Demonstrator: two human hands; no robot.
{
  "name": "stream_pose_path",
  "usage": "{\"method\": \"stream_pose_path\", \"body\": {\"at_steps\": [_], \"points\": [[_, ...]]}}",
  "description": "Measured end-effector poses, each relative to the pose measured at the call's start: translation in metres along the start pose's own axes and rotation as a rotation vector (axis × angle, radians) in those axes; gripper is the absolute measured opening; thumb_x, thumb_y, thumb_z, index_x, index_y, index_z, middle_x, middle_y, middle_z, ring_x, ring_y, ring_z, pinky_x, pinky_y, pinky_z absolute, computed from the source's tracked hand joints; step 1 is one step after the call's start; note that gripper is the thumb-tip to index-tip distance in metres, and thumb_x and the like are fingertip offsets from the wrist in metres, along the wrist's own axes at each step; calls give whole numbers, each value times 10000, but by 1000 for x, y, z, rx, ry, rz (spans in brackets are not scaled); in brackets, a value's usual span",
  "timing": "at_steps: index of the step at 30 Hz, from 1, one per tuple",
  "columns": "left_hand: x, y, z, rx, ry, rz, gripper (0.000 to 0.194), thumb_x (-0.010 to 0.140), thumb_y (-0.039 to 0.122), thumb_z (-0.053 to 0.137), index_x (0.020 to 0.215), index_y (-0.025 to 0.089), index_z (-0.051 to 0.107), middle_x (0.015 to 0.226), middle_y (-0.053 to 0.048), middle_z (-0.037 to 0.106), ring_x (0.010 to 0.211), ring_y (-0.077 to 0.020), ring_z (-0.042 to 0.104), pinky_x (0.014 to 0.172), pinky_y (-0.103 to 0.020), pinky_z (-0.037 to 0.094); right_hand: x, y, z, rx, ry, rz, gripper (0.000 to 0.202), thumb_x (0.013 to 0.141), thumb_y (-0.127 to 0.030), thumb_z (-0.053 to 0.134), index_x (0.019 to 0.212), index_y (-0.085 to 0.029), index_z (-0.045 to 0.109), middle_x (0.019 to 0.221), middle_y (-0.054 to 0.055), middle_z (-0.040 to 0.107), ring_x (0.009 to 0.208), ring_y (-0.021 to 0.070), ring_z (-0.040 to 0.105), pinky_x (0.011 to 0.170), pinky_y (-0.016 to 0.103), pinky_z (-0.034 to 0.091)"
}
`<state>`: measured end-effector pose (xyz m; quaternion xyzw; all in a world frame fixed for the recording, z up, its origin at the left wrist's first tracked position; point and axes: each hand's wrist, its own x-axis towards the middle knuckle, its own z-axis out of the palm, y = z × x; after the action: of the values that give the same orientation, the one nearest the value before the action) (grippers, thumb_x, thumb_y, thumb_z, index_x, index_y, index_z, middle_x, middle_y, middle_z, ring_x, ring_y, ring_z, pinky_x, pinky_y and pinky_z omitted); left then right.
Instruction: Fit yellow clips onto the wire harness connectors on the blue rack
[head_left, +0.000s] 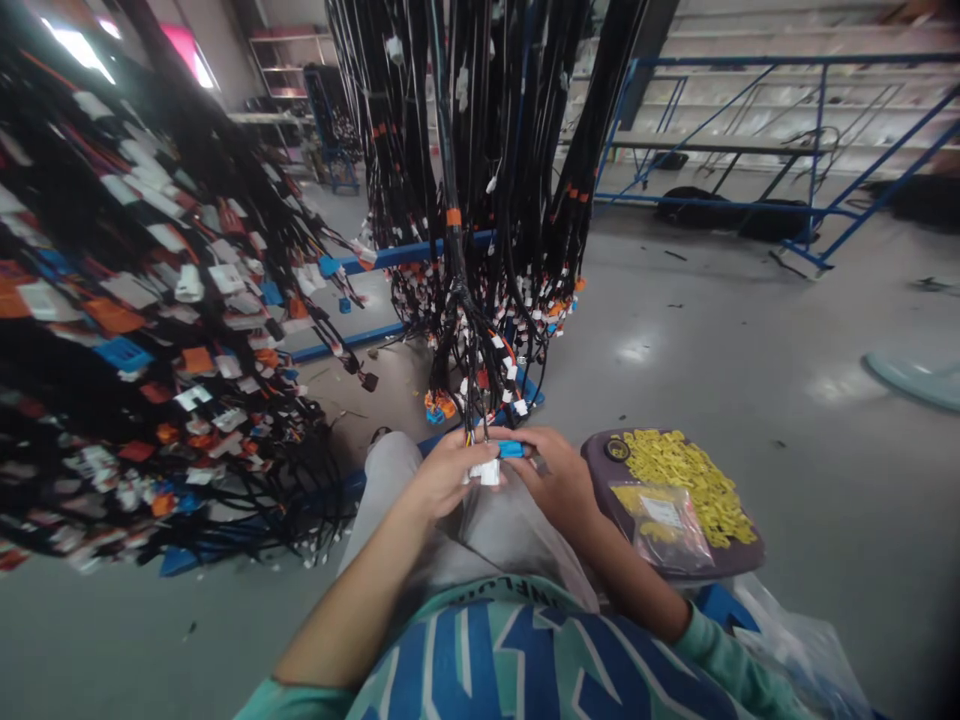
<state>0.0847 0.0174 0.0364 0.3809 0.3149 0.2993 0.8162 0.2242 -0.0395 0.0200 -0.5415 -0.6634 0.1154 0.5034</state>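
Note:
My left hand [448, 472] is closed around thin wires and a white connector [490, 472] at the lower end of a hanging wiring harness [455, 250]. Just right of it, my right hand [553, 468] pinches a blue connector [511, 449] between thumb and fingers. The two hands meet above my lap, and the blue connector lies right beside the white one. Other white connectors [520, 407] and an orange one [446, 403] dangle above the hands. Whether the blue connector is joined to the wires cannot be made out.
Beside my right arm stands a dark stool top [600, 470] bearing yellow clips [682, 470], a tape roll [617, 449] and a plastic bag [667, 520]. Dense harnesses [150, 330] crowd the left. Blue frame bars [397, 256] run behind; a blue rack [821, 150] stands back right.

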Motion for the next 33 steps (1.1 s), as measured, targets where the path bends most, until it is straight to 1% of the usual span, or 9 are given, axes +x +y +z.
{"method": "stream_pose_path", "body": {"at_steps": [5,9,13,17,18,21,24,29,33], "points": [[5,-3,1,96,56,-12,329,528,228,781,776,94,611,540,-14,580,439,-140,562,383,-226,459,-3,3,5,-83,34,-128,210,816,-163,486,930,-249,640,910,52,689,859,197,624,775,364,509],[5,-3,5,64,38,-5,327,518,219,793,752,93,603,542,-16,593,439,-145,579,397,-223,473,-10,11,-4,-113,64,-46,246,807,-241,521,1038,-238,606,1015,71,662,953,210,604,826,378,495],[4,3,7,7,114,-27,311,537,151,761,793,97,592,592,-24,624,457,-163,605,372,-215,467,-52,58,-33,-236,1,238,275,787,-251,503,1037,-184,598,982,87,664,861,196,619,760,339,500],[5,7,7,25,217,-44,287,528,101,725,780,98,586,615,-31,644,453,-162,605,357,-209,473,-135,121,-73,-502,-419,716,186,756,-165,496,835,-188,662,821,46,689,783,168,629,741,261,470],[6,7,6,31,234,-42,277,528,95,716,773,100,585,615,-33,647,457,-164,608,360,-209,477,-156,132,-83,-534,-430,790,176,735,-138,508,793,-177,669,795,52,690,781,174,633,750,260,465],[8,7,7,43,271,-37,260,521,82,696,753,108,581,598,-33,649,465,-170,614,370,-211,488,-207,152,-105,-616,-361,966,233,730,-83,489,856,-130,680,905,109,692,907,211,631,835,286,445],[10,6,10,57,297,-37,271,493,79,693,736,113,580,601,-44,662,453,-175,612,367,-213,488,-230,164,-114,-684,-248,1107,343,805,-94,414,1074,-106,626,1143,140,624,1108,214,552,943,291,390],[11,8,16,88,324,-27,317,425,86,710,720,116,597,606,-51,672,445,-172,606,359,-211,485,-226,193,-107,-750,-94,1312,404,910,-273,341,1277,-169,474,1199,110,599,1100,210,561,898,302,420],[9,9,17,113,353,-42,311,404,82,709,695,124,608,597,-51,670,443,-171,600,364,-220,490,-210,212,-97,-774,-31,1432,397,905,-372,358,1205,-167,516,1053,131,656,986,241,618,807,336,455]]}}
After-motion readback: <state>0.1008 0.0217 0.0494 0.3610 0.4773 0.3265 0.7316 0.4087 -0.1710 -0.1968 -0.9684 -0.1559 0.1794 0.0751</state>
